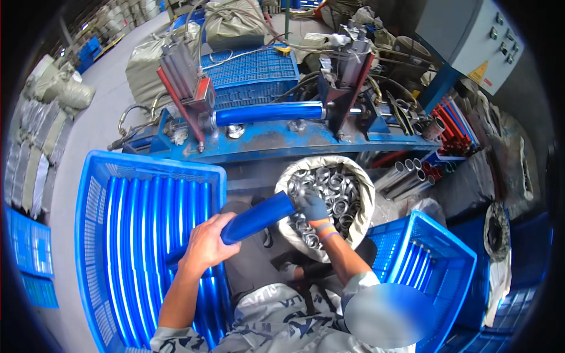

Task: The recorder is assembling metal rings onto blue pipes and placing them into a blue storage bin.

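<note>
You are gripping the blue tube (257,217) with your bare left hand (206,246) closed around its near end, just in front of the sack of metal rings (325,197). It looks rigid, light and glossy, likely slippery, so keep wrapping the barrel, not the rim. Your gloved right hand (313,207) is closing on a ring at the tube's far end, over the sack. Beyond the sack, another blue tube (268,113) is lying in the press (276,138).
</note>
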### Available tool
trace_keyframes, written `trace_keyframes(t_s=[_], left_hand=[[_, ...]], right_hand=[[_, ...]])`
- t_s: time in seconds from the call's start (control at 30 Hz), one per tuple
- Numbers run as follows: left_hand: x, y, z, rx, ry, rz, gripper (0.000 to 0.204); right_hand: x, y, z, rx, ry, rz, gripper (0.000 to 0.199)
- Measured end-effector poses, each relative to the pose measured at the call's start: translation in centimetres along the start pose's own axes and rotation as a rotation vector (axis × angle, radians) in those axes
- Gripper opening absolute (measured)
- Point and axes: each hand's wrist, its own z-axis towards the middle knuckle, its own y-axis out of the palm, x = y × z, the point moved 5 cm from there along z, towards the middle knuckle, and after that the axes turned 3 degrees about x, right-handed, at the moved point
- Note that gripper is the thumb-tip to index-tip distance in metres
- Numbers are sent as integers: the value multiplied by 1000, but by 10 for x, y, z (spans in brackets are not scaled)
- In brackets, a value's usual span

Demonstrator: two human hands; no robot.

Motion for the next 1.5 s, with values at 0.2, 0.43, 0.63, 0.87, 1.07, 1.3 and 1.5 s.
trace_keyframes(t_s=[0.2, 0.43, 0.63, 0.87, 1.07, 1.3, 1.5], left_hand=[[13, 3, 14, -27, 84, 56, 55], [35, 5, 28, -60, 161, 112, 53], [40, -2, 23, -62, 168, 147, 54], [29, 10, 23, -7, 188, 139, 57], [31, -1, 15, 85, 170, -21, 57], [31, -21, 5, 117, 177, -111, 59], [35, -27, 11, 78, 172, -252, 58]], right_hand=[[-117, -71, -36, -182, 481, 1102, 44], [-173, -134, -35, -309, 41, 755, 29], [-205, -136, -38, -296, 208, 1111, 68], [-190, -129, -34, -339, 202, 825, 81], [-136, -135, 18, -94, 97, 1018, 82], [-10, 4, -18, -363, -326, -778, 54], [23, 13, -21, -197, -388, -982, 40]])
